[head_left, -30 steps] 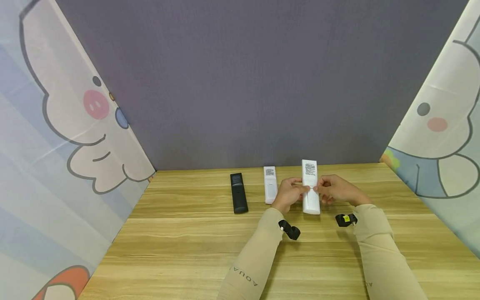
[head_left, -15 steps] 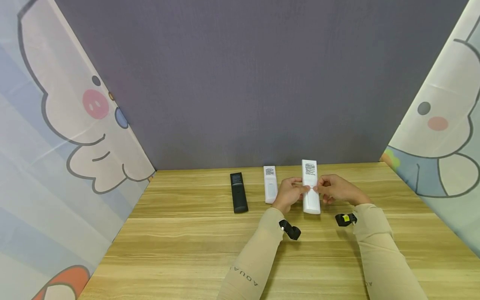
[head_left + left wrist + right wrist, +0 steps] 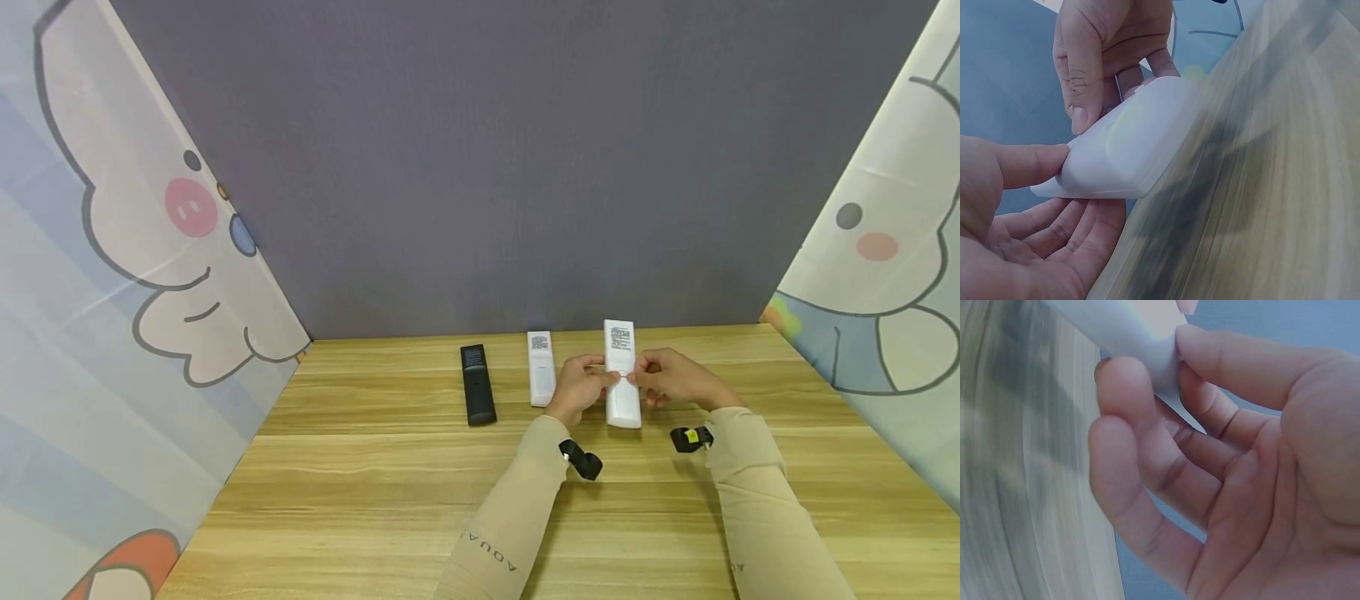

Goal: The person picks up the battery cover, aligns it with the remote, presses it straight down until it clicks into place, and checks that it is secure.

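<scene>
A white remote control (image 3: 622, 405) is held back side up between both hands, its printed label facing the head camera. My left hand (image 3: 576, 388) grips its left edge, thumb on the back face and fingers underneath, as the left wrist view shows. From the other side my right hand (image 3: 681, 380) pinches the right edge, thumb on top near the middle seam and fingers curled below. Both thumb tips lie close together at that seam. In the left wrist view the remote's rounded end (image 3: 1141, 134) hangs above the wood, casting a shadow.
To the left of the hands a second white remote (image 3: 542, 371) lies back up on the wooden table (image 3: 360, 483). Farther left is a black remote (image 3: 478, 387), also back up. A grey panel (image 3: 510, 167) stands behind, with printed cloth walls on both sides.
</scene>
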`<state>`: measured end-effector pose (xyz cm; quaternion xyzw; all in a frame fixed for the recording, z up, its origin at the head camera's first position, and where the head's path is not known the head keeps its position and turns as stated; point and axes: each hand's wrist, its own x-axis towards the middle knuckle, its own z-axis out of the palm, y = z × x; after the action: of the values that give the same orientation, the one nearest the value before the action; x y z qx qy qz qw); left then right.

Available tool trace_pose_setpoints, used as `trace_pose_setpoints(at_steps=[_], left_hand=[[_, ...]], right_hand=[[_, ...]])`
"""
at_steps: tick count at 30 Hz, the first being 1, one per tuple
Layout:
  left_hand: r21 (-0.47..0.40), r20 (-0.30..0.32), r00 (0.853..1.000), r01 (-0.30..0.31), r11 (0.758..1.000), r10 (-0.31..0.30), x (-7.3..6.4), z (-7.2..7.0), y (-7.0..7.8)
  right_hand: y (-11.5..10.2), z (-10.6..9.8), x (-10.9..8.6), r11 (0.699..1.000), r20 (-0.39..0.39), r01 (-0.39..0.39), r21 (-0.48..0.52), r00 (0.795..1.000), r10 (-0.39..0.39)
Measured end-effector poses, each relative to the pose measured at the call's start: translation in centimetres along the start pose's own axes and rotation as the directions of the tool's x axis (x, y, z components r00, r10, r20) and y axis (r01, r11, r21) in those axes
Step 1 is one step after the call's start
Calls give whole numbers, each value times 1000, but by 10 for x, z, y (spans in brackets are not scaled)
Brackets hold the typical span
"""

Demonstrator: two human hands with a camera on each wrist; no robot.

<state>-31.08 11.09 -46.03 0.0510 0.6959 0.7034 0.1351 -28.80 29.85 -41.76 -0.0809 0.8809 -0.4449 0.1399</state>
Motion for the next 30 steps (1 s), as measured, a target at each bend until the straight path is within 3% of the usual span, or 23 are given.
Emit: trace_pose_setpoints(at_steps=[12,20,24,30], left_hand=[[40,-30,1000,-4,999,5,2,2,-1],[125,-65,997,-29,992,37,1,4,-1],[221,-73,995,-56,974,73,0,4,-1],[375,-83,991,-68,925,107,1,4,-2]], right_hand=[[-2,1,0,1000,-7,-13,-13,1000,13],[0,5,2,1000,-24,-3,-4,1000,2],[5,6,6,1000,-41,-3,-14,999,2],[11,10,11,1000,-42,1,-12,999,-1]])
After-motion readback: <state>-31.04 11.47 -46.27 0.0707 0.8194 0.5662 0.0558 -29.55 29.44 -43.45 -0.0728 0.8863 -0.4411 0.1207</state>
